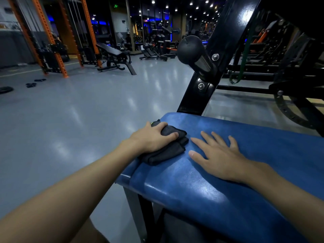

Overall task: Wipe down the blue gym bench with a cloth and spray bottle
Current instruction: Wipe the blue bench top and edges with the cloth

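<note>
Since the cloth (168,149) sits at the very left end of the blue bench (263,146), nearly all of the pad left to cover lies off to its right, and that is the direction the next stroke has to go, as I judge it. My left hand (150,137) is on top of the cloth, fingers curled over its far side and thumb laid across the top, so I am gripping it and pressing it onto the vinyl at once. The cloth is a dark, folded wad; its longer side runs roughly across the pad, from the near edge toward the far one on a slant, and its stacked folded edges face right. The bench's own long axis runs the other way, left to right, and comes nearer to me on the right. My right hand (219,155) lies flat on the pad just beside the cloth, not touching it, with its fingers (206,137) spread and pointing away from me and a little left. It holds nothing and sits square in the path of a rightward wipe, so I reckon it must lift or slide off first. The left hand is plainly the one on the cloth. I see no spray bottle that I can be sure of: a small dark thing with a green spot (155,123) peeks out past my left knuckles, but I cannot tell what it is. The black frame post (194,95) rises behind the pad's far left corner.
</note>
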{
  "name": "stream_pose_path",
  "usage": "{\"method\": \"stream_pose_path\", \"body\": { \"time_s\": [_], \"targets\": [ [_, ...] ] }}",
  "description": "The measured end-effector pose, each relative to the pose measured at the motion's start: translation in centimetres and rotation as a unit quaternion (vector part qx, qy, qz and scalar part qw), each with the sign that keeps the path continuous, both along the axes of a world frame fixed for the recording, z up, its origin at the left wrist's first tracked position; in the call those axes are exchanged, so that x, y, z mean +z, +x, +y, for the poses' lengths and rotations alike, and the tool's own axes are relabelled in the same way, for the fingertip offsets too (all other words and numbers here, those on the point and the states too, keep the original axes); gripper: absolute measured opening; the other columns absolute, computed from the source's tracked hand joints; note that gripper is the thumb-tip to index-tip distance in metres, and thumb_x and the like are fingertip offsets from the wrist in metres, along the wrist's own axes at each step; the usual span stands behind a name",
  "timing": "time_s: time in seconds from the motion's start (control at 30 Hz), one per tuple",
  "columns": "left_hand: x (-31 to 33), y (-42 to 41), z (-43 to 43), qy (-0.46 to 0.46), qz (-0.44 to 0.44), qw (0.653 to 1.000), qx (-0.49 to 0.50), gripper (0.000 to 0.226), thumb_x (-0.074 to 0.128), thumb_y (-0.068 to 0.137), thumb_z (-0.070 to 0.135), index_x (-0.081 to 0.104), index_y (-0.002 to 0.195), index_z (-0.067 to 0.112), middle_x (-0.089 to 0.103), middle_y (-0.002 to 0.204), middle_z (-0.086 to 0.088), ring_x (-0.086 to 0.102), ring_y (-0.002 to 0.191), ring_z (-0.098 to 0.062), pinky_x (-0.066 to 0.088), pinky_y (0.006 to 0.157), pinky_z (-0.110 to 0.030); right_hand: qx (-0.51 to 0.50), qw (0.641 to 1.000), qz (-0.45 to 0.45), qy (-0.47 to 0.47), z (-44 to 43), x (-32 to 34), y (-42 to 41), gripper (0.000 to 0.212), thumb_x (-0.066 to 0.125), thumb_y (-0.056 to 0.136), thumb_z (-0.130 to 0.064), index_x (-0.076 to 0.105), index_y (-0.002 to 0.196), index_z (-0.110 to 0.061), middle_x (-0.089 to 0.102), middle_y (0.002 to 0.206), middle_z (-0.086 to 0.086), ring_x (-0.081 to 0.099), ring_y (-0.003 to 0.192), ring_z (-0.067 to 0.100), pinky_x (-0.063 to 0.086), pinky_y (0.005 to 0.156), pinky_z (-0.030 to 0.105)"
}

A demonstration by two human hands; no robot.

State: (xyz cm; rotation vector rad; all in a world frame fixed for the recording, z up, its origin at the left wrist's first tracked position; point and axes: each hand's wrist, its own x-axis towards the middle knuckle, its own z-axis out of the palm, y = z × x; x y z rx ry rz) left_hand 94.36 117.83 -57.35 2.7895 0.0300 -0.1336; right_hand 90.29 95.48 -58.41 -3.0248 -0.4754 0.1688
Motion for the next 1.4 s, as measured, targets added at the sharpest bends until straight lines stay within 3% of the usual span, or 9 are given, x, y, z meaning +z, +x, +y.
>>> {"method": "stream_pose_path", "body": {
  "time_s": [0.23,0.53,0.63,0.77,1.07,1.27,1.4],
  "targets": [
    [-0.1,-0.3,0.5,-0.030,-0.001,1.000,0.004,0.093,0.027,0.062,0.099,0.032,0.143,0.055,0.045,0.139,-0.009,0.052,0.124,-0.033,0.037,0.111,-0.047,-0.005,1.000,-0.004,0.015,-0.1,-0.6,-0.3,0.067,0.012,0.094,-0.070,0.007,0.155,-0.045,-0.005,0.167,-0.007,-0.011,0.153,0.018,-0.009,0.119,0.057],
    [-1.3,-6.6,3.1,-0.030,-0.005,0.999,0.017,0.083,0.026,0.066,0.098,0.025,0.141,0.062,0.044,0.129,-0.001,0.056,0.116,-0.031,0.042,0.103,-0.042,0.005,1.000,0.005,0.022,-0.2,0.0,-0.7,0.065,0.016,0.096,-0.068,0.011,0.156,-0.042,-0.002,0.168,-0.004,-0.010,0.153,0.020,-0.010,0.118,0.059],
    [-0.6,-5.5,2.4,-0.034,-0.007,0.999,0.027,0.082,0.027,0.064,0.095,0.030,0.138,0.060,0.045,0.127,0.000,0.056,0.114,-0.030,0.042,0.103,-0.045,0.012,1.000,-0.004,0.018,-0.7,0.7,-1.4,0.065,0.016,0.096,-0.068,0.014,0.155,-0.042,0.001,0.167,-0.005,-0.008,0.153,0.020,-0.010,0.117,0.061],
    [-0.4,-4.2,1.8,-0.047,-0.014,0.998,0.025,0.077,0.029,0.065,0.092,0.036,0.134,0.058,0.048,0.127,-0.003,0.056,0.112,-0.032,0.042,0.104,-0.047,0.003,1.000,0.006,0.004,-1.7,-0.1,-3.0,0.068,0.012,0.093,-0.071,0.004,0.155,-0.045,-0.006,0.167,-0.007,-0.011,0.153,0.020,-0.009,0.117,0.061],
    [-1.4,-9.8,2.8,-0.001,-0.043,0.999,0.016,0.082,0.016,0.068,0.095,0.026,0.141,0.060,0.045,0.125,-0.002,0.055,0.112,-0.031,0.043,0.102,-0.044,0.003,0.999,-0.010,0.036,-2.1,-0.9,-3.1,0.067,0.015,0.094,-0.070,0.010,0.156,-0.043,-0.002,0.167,-0.007,-0.009,0.153,0.019,-0.008,0.118,0.059],
    [-1.6,-10.5,2.1,0.065,-0.062,0.996,-0.017,0.088,0.008,0.068,0.091,0.022,0.147,0.056,0.029,0.156,0.005,0.043,0.129,-0.028,0.037,0.106,-0.048,0.014,0.999,0.004,0.041,-3.8,0.1,-2.7,0.068,0.023,0.092,-0.074,0.018,0.153,-0.047,0.000,0.167,-0.011,-0.009,0.153,0.017,-0.009,0.118,0.061],
    [-0.9,-9.0,0.6,0.113,-0.048,0.991,-0.056,0.090,0.003,0.066,0.089,0.021,0.148,0.056,0.019,0.162,0.008,0.032,0.139,-0.029,0.031,0.109,-0.051,-0.022,0.999,0.016,0.033,-5.3,-0.3,-3.1,0.071,0.017,0.088,-0.080,0.008,0.153,-0.053,-0.007,0.167,-0.010,-0.014,0.153,0.022,-0.010,0.116,0.062]
  ]
}}
